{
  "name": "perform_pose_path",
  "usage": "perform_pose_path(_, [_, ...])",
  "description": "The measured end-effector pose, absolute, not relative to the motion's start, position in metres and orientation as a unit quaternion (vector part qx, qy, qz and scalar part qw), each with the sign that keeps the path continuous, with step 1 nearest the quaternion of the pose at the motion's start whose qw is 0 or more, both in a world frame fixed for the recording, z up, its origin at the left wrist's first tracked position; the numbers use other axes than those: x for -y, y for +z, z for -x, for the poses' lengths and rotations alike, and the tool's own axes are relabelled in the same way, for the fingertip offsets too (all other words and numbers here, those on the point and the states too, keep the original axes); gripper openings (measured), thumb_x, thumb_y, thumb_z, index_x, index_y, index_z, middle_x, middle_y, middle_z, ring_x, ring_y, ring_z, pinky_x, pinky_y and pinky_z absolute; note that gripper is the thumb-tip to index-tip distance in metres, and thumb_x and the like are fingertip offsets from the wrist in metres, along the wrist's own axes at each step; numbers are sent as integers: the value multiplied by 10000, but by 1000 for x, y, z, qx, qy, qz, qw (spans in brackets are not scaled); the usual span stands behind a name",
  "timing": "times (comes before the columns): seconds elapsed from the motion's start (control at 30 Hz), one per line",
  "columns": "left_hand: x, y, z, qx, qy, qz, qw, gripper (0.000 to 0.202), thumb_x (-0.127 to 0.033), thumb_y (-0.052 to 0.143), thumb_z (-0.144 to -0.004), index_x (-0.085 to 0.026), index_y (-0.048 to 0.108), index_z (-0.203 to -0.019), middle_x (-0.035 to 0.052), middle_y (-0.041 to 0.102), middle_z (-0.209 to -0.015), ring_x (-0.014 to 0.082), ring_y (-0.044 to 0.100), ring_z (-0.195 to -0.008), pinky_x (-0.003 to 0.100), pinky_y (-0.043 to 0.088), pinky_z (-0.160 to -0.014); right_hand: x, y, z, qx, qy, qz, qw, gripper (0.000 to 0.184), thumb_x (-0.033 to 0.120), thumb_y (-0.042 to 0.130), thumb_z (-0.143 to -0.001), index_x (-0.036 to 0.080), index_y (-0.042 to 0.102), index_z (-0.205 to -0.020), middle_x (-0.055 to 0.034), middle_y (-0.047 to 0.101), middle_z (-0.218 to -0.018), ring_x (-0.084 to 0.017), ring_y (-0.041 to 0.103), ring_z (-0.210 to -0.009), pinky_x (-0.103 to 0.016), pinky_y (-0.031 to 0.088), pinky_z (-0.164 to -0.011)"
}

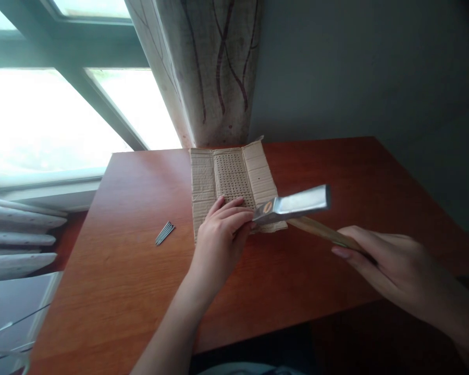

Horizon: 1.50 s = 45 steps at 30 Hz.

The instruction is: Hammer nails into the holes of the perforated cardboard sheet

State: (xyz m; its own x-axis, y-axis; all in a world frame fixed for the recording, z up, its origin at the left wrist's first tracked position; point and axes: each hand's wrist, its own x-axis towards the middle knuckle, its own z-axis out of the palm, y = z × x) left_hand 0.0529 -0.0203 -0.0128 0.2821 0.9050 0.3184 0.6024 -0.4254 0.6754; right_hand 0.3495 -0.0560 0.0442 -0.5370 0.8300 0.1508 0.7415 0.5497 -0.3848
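My right hand is wrapped round the wooden handle of a hammer. The metal head hovers over the near right part of a flattened cardboard sheet, right beside the fingers of my left hand. That hand rests on the sheet's near part, with its thumb and forefinger pressed together by the hammer head. What they pinch, if anything, is hidden. Rows of small holes cover the perforated middle panel of the sheet. Left of the cardboard lies a small bundle of nails.
The cardboard and nails lie on a reddish-brown wooden table. Behind its far edge hang a patterned curtain and a dark wall. A bright window is at the left.
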Motion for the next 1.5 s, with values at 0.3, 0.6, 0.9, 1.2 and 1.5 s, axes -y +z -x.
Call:
perform_pose_path(0.3, [19,-15,-53,-486,354,-772,206,183,-165,569,-969,-233,733,-923,29,807,-1087,264,686,-1247,555,417,-1201,58,38,-348,853,149,475,156,118,323,541,-1038,252,566,-946,54,574,-638,-127,571,-493,-271,363,-510])
perform_pose_path(0.6, [19,-15,-53,-487,347,-776,200,177,-159,586,-964,-236,735,-907,21,804,-1113,259,685,-1248,545,419,-1200,58,39,-346,854,141,478,147,127,330,531,-1046,245,565,-958,47,590,-655,-128,582,-508,-274,351,-515])
perform_pose_path(0.9, [18,-12,-54,-492,323,-783,202,164,-158,564,-970,-225,711,-942,44,785,-1135,262,667,-1259,546,407,-1200,59,40,-343,844,151,484,175,162,344,541,-1036,248,595,-918,49,585,-619,-131,577,-484,-266,383,-503])
perform_pose_path(1.2, [24,9,-31,-399,212,-872,189,414,-296,616,-985,-205,554,-1385,111,598,-1485,282,515,-1423,496,377,-1244,61,34,-346,837,147,497,178,134,340,531,-1050,246,572,-965,71,551,-618,-102,570,-481,-231,395,-486])
perform_pose_path(1.5, [9,6,-17,-401,213,-871,186,337,-262,520,-1026,-237,668,-1328,69,617,-1479,268,547,-1400,430,481,-1162,62,31,-347,835,144,501,174,120,332,537,-1048,253,579,-968,68,570,-619,-108,583,-481,-229,408,-482])
